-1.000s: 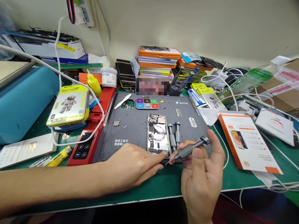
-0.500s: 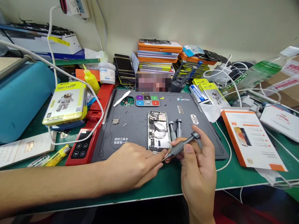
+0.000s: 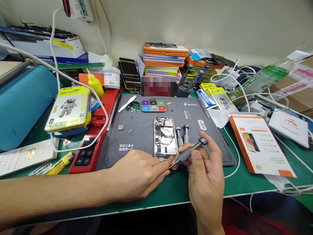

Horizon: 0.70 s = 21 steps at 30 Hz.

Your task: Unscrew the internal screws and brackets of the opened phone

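Observation:
An opened smartphone lies on the dark grey work mat, its circuit board and round silver charging coil exposed. My left hand reaches in from the left, its closed fingers gripping the phone's bottom edge and partly covering it; its thumb is hidden. Between the thumb and fingers of my right hand is a grey precision screwdriver, tilted, its thin tip pointing down-left at the phone's bottom edge by my left fingertips. Two more grey screwdrivers lie just right of the phone.
Small metal parts and a white plastic pry tool lie on the mat. At left are a red device and a yellow battery box. A white-orange box is at right; a screwdriver stand is behind.
The whole view has shifted slightly. Both hands, the screwdriver and the phone keep nearly the same positions relative to each other.

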Each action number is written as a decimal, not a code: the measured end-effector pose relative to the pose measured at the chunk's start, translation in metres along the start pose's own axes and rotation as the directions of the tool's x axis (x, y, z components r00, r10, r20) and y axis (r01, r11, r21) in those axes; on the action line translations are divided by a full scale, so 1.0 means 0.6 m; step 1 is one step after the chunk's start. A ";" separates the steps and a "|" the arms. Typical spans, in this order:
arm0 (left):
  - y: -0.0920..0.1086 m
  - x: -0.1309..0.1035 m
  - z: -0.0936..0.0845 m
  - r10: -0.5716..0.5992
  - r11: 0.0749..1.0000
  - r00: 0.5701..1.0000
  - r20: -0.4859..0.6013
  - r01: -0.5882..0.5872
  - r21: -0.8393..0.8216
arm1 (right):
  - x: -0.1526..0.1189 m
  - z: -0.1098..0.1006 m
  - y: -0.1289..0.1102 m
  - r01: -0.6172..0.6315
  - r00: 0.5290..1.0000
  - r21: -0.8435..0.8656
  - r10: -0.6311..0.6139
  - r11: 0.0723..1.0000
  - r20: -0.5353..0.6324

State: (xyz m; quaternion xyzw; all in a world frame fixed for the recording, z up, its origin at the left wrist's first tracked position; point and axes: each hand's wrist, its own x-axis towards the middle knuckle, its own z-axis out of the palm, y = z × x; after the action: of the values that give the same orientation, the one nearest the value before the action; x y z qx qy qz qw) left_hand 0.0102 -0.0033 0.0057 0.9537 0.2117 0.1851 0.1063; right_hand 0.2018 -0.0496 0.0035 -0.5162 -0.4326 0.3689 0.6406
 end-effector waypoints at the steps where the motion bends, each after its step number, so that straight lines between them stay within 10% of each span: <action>1: 0.000 0.000 0.000 0.001 1.000 1.000 -0.002 -0.001 0.002 | -0.001 0.000 0.000 -0.004 1.000 0.003 0.004 1.000 0.000; 21: 0.001 0.001 0.001 0.014 1.000 1.000 -0.013 -0.014 0.023 | 0.002 -0.002 0.003 -0.003 1.000 0.025 0.002 1.000 0.017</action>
State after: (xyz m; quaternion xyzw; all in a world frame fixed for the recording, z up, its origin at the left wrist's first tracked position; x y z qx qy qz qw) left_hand 0.0112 -0.0034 0.0051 0.9551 0.2078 0.1896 0.0925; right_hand 0.2033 -0.0489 0.0020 -0.5056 -0.4327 0.3792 0.6429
